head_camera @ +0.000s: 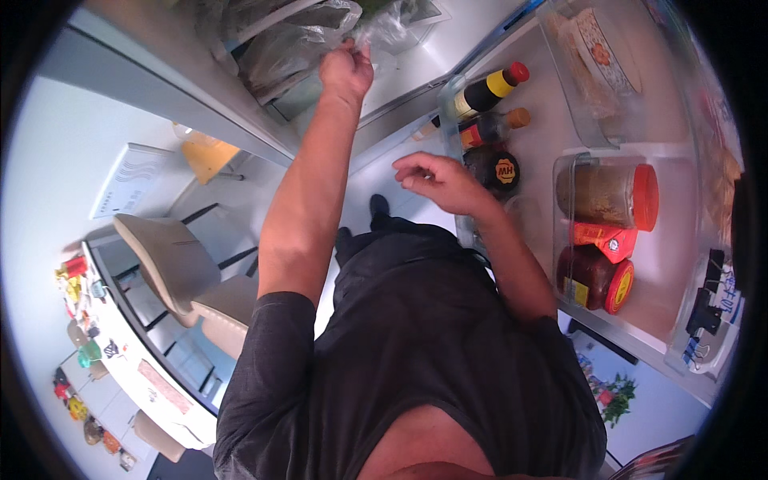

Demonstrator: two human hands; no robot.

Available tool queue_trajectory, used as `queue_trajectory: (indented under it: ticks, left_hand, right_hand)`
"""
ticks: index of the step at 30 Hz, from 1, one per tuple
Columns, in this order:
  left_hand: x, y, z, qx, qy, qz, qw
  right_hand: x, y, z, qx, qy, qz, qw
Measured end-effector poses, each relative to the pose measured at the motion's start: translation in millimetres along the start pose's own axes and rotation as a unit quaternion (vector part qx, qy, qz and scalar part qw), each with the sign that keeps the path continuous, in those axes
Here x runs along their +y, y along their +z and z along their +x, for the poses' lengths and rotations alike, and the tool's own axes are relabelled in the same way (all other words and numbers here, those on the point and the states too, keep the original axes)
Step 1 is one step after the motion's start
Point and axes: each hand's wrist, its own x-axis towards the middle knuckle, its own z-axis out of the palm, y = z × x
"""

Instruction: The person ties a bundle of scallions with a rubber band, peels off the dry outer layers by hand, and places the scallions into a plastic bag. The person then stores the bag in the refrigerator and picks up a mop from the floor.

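Note:
Inside the refrigerator, my left hand is at a clear plastic bag, its fingertips closed on the thin film. More crumpled film lies beyond the fingers, and what the bag holds is hard to tell. My right hand is empty in the air, fingers loosely bent, in front of the door's shelves. Close to it in a door shelf are a dark bottle with a red cap, a bottle with a brown cap and a black-lidded jar.
The refrigerator door stands open at the right. Its other bins hold a red-lidded jar, a red box, a dark jar and a patterned dish. At the left are beige chairs and a white table.

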Motion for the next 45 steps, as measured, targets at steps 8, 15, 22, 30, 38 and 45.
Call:
queue_trajectory:
  ticks: [8,15,22,30,38,45]
  left_hand:
    - [31,6,62,0.008,-0.006,0.044,0.999]
    - [56,11,60,-0.056,0.015,0.243,0.968]
    - [79,-10,-13,-0.066,0.024,0.183,0.981]
    - [96,-30,-96,0.058,0.313,0.444,0.838]
    - [116,-11,-76,0.028,0.599,0.699,0.389]
    - [108,-58,-22,0.020,0.507,0.822,0.261]
  right_hand:
    - [25,-25,-18,-0.030,0.109,-0.011,0.994]
    - [26,-27,37,0.056,0.081,0.040,0.994]
    - [-55,-45,160,0.298,-0.004,0.139,0.944]
    - [-73,-70,272,0.464,-0.215,-0.210,0.834]
    - [-30,-73,276,0.371,-0.192,-0.339,0.843]
    - [-32,-87,266,0.282,-0.229,-0.354,0.862]
